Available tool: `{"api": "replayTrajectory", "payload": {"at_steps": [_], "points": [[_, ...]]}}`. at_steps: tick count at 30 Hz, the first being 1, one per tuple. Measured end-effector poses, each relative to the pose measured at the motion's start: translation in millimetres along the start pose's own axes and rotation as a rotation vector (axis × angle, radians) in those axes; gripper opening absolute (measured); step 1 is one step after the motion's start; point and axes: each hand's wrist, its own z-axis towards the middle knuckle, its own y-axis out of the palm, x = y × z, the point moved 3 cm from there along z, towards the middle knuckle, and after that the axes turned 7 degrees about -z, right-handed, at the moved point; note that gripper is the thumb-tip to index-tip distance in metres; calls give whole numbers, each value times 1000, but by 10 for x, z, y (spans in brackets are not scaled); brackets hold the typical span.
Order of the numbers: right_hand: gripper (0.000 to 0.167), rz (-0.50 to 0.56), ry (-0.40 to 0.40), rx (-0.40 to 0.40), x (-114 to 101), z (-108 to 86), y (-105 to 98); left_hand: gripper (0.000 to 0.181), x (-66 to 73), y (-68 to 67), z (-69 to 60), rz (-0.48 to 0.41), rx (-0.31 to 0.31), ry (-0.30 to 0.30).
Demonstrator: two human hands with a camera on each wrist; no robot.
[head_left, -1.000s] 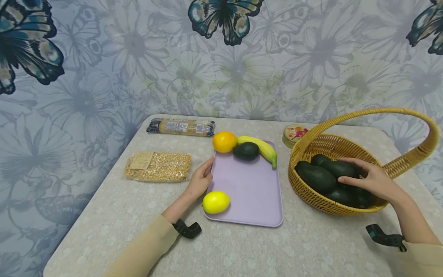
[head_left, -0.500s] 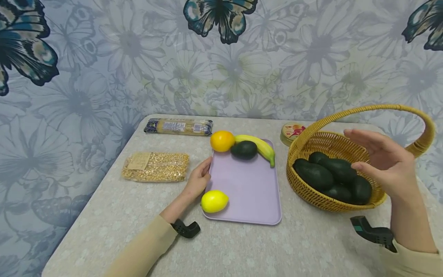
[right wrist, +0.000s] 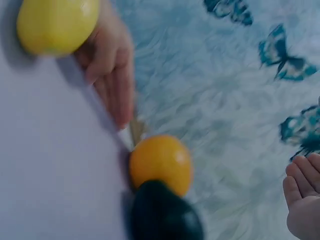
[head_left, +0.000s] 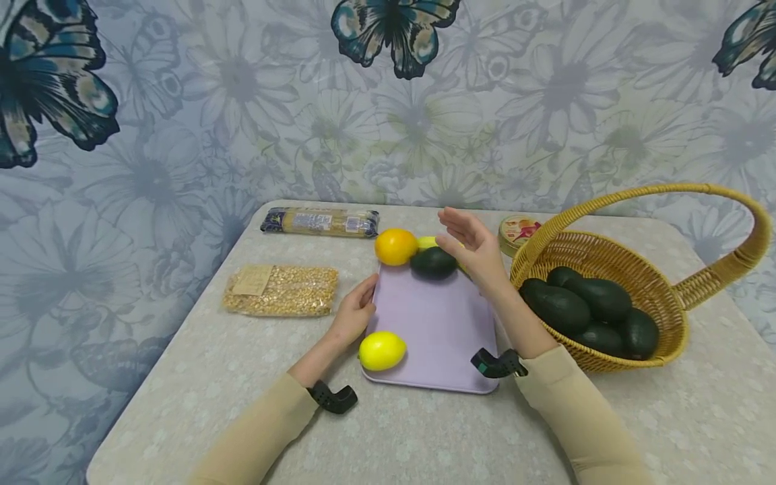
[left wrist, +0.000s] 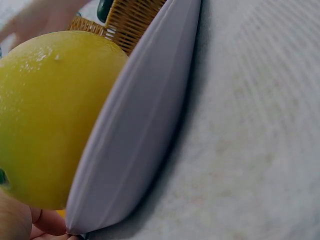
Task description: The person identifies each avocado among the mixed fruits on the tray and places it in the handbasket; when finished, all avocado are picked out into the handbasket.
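My left hand (head_left: 353, 313) holds the left rim of the lilac tray (head_left: 424, 323). Near it, a lemon (head_left: 382, 351) lies at the tray's front left corner and fills much of the left wrist view. My right hand (head_left: 475, 250) is raised above the tray's far right part, fingers extended, nothing in it. An avocado (head_left: 433, 263) lies just left of it, beside an orange (head_left: 396, 247). Behind them a banana (head_left: 427, 242) is mostly hidden by my right hand. Several avocados (head_left: 554, 306) lie in the wicker basket (head_left: 669, 303) to the right.
The basket's tall handle (head_left: 655, 192) arches over its right side. A round tin (head_left: 518, 232) stands behind the basket's left rim. Left of the tray lie a bag of corn kernels (head_left: 297, 289) and a pasta pack (head_left: 321, 222). A papered wall rises behind the table.
My right hand has let go of an avocado in the basket, lifted out and swung left over the tray. My left hand stays at the tray's rim.
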Motion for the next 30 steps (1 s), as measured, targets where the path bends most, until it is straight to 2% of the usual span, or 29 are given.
{"api": "replayTrajectory", "payload": {"at_steps": [4,6,11,13,17,24,30], "points": [[52,-178,104,86,363,111,41,56,-4,6,11,2,5,-12],[58,-248,146,114,494,141,29,56,93,11,-20,-3,-2,-32],[62,-324,204,125,769,178,-10,55,341,21,-122,-6,-37,-24],[60,-331,216,109,853,174,-15,55,341,23,-131,-7,-42,-9],[59,-359,240,73,956,148,-13,54,312,29,-128,2,-46,3],[59,-436,239,83,1029,127,5,55,16,8,5,-26,-37,12],[54,-428,203,67,1068,115,14,56,-29,3,21,-22,-12,3]]}}
